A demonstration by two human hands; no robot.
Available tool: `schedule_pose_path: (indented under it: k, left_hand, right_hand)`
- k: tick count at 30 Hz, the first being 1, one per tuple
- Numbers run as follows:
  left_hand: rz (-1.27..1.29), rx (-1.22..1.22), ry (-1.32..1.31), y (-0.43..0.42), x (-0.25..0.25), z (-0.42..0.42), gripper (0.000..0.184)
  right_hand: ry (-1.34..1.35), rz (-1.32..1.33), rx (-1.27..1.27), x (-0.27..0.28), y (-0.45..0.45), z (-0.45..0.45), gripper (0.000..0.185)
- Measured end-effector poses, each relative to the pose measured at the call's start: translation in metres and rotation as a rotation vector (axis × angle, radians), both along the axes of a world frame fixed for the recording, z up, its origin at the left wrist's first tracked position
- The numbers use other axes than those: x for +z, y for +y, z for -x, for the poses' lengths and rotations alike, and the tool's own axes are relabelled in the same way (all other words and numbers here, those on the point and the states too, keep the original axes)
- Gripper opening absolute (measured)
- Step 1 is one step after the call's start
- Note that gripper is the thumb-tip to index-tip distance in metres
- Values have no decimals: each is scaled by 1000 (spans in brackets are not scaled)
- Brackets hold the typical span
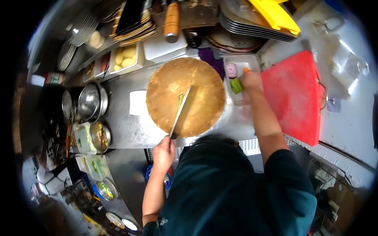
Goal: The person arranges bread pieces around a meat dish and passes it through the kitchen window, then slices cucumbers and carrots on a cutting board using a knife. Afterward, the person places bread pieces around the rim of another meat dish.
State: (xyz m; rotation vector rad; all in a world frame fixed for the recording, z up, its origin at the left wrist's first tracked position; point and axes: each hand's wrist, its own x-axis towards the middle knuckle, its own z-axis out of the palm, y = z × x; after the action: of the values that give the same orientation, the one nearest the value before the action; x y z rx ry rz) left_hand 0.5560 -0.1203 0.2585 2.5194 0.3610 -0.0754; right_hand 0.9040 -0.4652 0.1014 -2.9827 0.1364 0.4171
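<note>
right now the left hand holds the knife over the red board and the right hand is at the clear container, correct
Not quite: the knife is over the round wooden board, not the red board, as the head view shows. The left hand holds it; the right hand is at the clear container.

There's one held knife (pixel 181 111), one round board (pixel 206 98).

Knife (pixel 181 112) over chopping blk (pixel 206 102), veg (pixel 236 85) in tub (pixel 239 100) to R, board (pixel 293 94) R of tub, bowls (pixel 89 100) to L
</note>
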Motion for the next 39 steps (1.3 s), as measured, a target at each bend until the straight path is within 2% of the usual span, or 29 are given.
schedule_pose_path:
  k: [1, 4, 7, 11, 13, 16, 19, 22, 25, 28, 34, 39]
  left_hand:
    - [-24, -7, -22, -4, 5, 4, 16]
    - [49, 139, -63, -12, 6, 14, 33]
    - [-80, 192, -125, -2, -4, 22, 54]
    - [-203, 114, 29, 12, -6, 16, 76]
    - [-249, 49, 67, 15, -9, 14, 77]
    - [-202, 60, 136, 16, -3, 11, 76]
    - [-165, 87, 106, 21, -3, 17, 75]
    - [-163, 89, 111, 25, -4, 19, 75]
    - [-152, 67, 104, 31, -2, 20, 76]
    - [-143, 38, 84, 38, -5, 22, 78]
    - [-150, 22, 103, 41, -5, 22, 79]
    - [-145, -27, 76, 39, 4, 25, 78]
  right_hand:
    - [7, -72, -86, 14, 0, 7, 43]
    - [-71, -97, -188, 42, 4, 30, 50]
    - [-314, -257, 27, 71, 8, 56, 44]
    - [-437, -445, 456, 88, 58, 80, 31]
    - [-424, -446, 617, 79, 81, 78, 32]
    - [-450, -552, 655, 85, 108, 87, 34]
    - [-555, -639, 915, 88, 141, 114, 36]
    - [-516, -643, 1162, 73, 182, 132, 36]
    - [-467, -634, 1119, 55, 193, 145, 28]
    - [-345, -640, 1094, 47, 176, 151, 28]
    - [-413, -701, 1062, 53, 157, 161, 27]
    - [-458, -736, 1090, 51, 181, 158, 27]
